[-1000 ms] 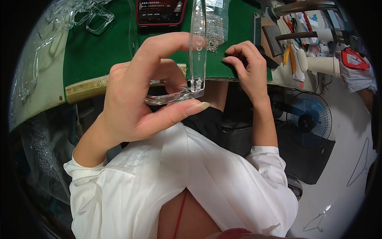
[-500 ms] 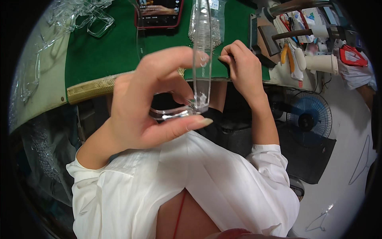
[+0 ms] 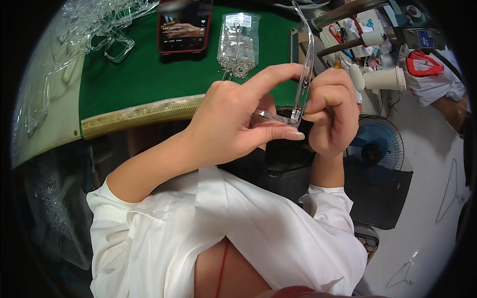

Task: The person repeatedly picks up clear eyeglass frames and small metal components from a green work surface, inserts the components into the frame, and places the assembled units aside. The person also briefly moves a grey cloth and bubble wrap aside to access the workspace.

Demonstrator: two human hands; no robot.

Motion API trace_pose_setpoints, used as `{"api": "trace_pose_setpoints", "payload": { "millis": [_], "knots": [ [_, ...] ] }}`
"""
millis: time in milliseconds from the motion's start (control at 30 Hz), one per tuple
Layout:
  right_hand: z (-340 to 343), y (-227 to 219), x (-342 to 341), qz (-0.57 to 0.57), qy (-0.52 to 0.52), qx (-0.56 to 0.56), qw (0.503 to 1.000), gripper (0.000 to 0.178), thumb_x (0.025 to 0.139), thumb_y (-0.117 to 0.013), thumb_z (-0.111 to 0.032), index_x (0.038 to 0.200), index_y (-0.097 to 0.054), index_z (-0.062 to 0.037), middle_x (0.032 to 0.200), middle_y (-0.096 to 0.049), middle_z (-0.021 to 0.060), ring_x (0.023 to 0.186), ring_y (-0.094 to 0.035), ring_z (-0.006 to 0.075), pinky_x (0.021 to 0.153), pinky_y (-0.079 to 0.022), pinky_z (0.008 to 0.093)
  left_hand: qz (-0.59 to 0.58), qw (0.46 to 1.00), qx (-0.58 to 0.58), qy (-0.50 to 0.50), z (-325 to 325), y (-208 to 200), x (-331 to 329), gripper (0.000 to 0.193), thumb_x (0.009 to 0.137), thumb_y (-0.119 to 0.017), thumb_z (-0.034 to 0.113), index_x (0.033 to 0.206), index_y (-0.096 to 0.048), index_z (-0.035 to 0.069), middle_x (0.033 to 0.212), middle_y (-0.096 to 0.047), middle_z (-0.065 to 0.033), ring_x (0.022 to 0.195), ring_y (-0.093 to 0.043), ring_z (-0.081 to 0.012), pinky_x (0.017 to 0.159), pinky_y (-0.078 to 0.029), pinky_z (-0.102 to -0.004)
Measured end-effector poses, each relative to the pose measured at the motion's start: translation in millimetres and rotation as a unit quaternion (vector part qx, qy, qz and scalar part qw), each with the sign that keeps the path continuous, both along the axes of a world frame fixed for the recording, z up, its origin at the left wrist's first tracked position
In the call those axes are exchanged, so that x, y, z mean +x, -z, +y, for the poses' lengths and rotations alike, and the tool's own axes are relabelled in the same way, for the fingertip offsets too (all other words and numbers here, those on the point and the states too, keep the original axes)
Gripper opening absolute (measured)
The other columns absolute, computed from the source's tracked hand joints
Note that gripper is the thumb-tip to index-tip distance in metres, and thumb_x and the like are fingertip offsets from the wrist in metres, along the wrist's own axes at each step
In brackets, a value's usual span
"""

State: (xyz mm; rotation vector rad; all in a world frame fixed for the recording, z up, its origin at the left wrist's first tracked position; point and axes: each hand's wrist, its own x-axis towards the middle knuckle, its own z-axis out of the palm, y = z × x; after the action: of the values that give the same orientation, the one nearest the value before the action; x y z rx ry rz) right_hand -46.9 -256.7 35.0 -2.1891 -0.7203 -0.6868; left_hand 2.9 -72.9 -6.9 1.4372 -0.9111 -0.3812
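- Far left, a heap of clear plastic hangers [image 3: 94, 25] lies on the green table [image 3: 134, 79].
- The left hand [image 3: 233, 119] is raised, palm toward the camera, thumb and forefinger clamped on a clear plastic hanger [image 3: 302, 74] standing near upright.
- A phone [image 3: 184, 27] and bag of small metal parts [image 3: 238, 44] lie beyond.
- The right hand [image 3: 333, 111], fingers curled together, pinches the hanger's lower end.

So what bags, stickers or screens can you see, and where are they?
Red-cased phone: flat on the green mat's far edge, lit screen facing up.
Clear plastic bag of small silvery parts: just right of the phone, white label on top.
Small blue sticker: on grey metal gear, far right.
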Motion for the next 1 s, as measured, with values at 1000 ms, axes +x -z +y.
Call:
{"api": "trace_pose_setpoints", "payload": {
  "millis": [1000],
  "knots": [
    [0,13,-1,0.022,0.007,0.103,0.994,0.028,0.081,-0.069,-0.025,0.077,-0.061,0.0008,0.075,-0.057,0.0084,0.067,-0.054,0.0169,0.057,-0.042,0.0251,0.076,0.996,-0.046,0.01,-3,2,-3,0.07,0.072,-0.079,0.013,0.132,-0.045,0.002,0.078,-0.064,-0.0037,0.058,-0.054,-0.0051,0.058,-0.043,-0.0196]
  ]
}}
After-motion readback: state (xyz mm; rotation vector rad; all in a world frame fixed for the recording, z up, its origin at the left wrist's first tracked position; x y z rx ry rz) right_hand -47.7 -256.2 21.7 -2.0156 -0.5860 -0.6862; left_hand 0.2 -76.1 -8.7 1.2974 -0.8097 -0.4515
